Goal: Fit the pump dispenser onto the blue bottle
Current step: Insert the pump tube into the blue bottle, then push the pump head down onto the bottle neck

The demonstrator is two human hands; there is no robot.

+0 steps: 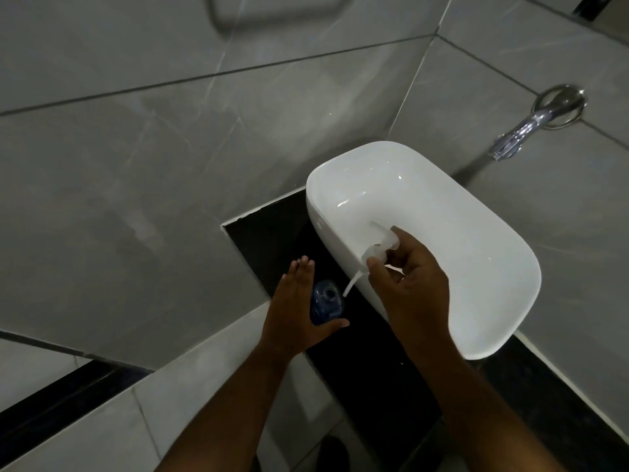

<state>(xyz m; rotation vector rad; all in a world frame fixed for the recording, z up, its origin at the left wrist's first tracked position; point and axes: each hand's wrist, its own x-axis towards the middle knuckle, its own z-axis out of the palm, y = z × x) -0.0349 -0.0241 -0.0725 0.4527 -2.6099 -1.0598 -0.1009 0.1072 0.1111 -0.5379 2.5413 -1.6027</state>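
Observation:
The blue bottle stands upright on the black counter, seen from above with its round neck uncovered. My left hand wraps its left side, fingers straight behind it and thumb across the front. My right hand grips the clear pump dispenser by its collar over the basin's left edge. The dispenser is tilted, nozzle pointing up and back. Its white dip tube slants down to the left, its tip just right of the bottle's neck and outside it.
A white oval basin fills the counter to the right of the bottle. The black counter is a narrow strip bounded by grey tiled walls. A chrome tap sticks out of the wall at the upper right.

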